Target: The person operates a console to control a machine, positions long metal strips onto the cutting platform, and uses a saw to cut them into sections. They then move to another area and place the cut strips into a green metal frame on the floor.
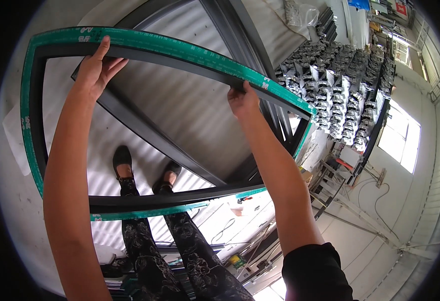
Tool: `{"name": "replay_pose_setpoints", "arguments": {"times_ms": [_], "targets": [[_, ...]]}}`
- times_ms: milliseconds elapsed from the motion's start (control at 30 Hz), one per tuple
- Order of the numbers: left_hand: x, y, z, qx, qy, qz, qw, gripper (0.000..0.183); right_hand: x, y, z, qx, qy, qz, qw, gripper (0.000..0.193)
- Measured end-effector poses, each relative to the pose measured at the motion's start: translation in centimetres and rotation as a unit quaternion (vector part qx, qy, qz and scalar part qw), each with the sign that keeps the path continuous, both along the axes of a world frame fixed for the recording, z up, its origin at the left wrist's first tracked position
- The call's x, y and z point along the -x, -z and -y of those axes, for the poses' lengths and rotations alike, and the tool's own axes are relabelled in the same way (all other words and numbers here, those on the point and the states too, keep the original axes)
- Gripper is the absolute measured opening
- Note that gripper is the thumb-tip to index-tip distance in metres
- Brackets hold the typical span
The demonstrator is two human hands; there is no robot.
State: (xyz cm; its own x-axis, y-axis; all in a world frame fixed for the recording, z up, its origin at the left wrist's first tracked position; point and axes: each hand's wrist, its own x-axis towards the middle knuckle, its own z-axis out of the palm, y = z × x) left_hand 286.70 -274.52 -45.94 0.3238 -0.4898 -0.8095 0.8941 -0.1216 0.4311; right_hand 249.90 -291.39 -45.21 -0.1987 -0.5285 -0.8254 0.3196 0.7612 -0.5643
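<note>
A large dark rectangular window frame [180,52], its outer faces covered in green protective film, stretches across the view in front of my legs. My left hand [94,75] grips its far bar near the left corner. The thumb lies over the green film and the fingers bend at the black inner edge. Farther right on the same bar, my right hand [244,102] is closed around the edge, its thumb on top and the other fingers partly hidden. The near bar crosses in front of my shins.
Behind the held frame, another dark frame [162,135] lies at an angle on the grey floor covering. To the right stand stacked silvery metal profiles [340,85], with a clear plastic bag [302,15] beyond. A bright window [402,135] is in the right wall.
</note>
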Motion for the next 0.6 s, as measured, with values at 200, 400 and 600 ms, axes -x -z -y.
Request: {"name": "replay_pose_setpoints", "arguments": {"times_ms": [200, 400, 600], "targets": [[0.1, 0.2, -0.3, 0.019, -0.002, 0.017, 1.000, 0.042, 0.8, 1.1, 0.8, 0.000, 0.004, -0.006, 1.000, 0.022], [1.8, 0.0, 0.2, -0.019, -0.017, 0.060, 0.998, 0.042, 3.4, 1.4, 2.3, -0.018, -0.153, -0.001, 0.988, 0.021], [2.2, -0.9, 1.1, -0.045, -0.071, 0.091, 0.992, 0.052, 3.8, 1.1, 3.9, -0.050, -0.089, -0.070, 0.992, 0.030]]}}
